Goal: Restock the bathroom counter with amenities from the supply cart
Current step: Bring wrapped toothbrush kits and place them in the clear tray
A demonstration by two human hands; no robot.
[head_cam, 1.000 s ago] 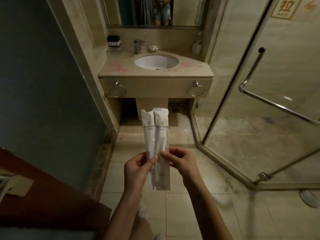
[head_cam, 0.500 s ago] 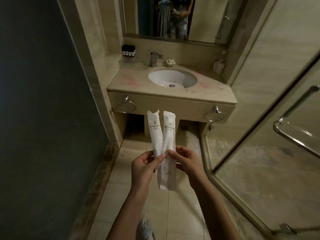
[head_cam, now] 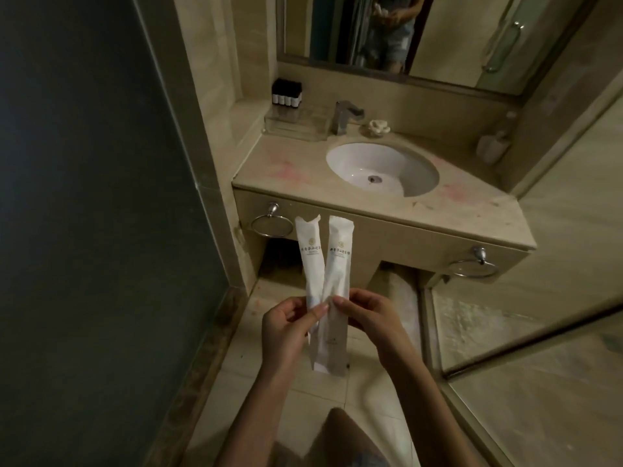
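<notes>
Two long white amenity packets with gold print stand upright and fanned apart in front of me, the left packet (head_cam: 74,256) crossing behind the right packet (head_cam: 337,264). My left hand (head_cam: 290,326) pinches the left one near its middle. My right hand (head_cam: 369,318) pinches the right one at the same height. Both hands are below and in front of the beige stone bathroom counter (head_cam: 279,166), which holds a white oval sink (head_cam: 382,168).
A clear tray (head_cam: 296,124) with small dark-capped bottles (head_cam: 286,92) sits at the counter's back left, beside the faucet (head_cam: 345,116) and a soap dish (head_cam: 376,127). A white dispenser (head_cam: 492,148) stands back right. Towel rings (head_cam: 271,224) hang below. A glass shower door (head_cam: 539,325) is right, a dark wall left.
I have walked closer to the counter, which now fills more of the view. The two packets stay held in both hands, spread slightly wider at the top.
</notes>
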